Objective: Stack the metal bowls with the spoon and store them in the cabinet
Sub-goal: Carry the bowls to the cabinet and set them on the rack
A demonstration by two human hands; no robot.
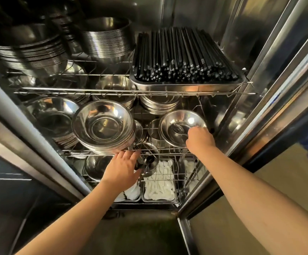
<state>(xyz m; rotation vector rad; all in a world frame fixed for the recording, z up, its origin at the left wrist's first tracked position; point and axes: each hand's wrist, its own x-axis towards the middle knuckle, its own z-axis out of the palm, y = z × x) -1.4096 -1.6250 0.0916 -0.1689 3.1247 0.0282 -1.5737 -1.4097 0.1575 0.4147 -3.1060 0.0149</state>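
Right hand (pixel 200 139): fingers pinching rim of spoon-bearing metal bowl (pixel 182 126) on wire shelf (pixel 101 153). Left hand (pixel 123 167): fingers spread, grasp unclear. Risk: tilt, spoon (pixel 177 130) sliding out.

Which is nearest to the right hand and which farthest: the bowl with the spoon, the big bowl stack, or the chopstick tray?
From the right hand:
1. Bowl with the spoon, gripped at its rim.
2. Big bowl stack, left on the same rack.
3. Chopstick tray, on the shelf above.
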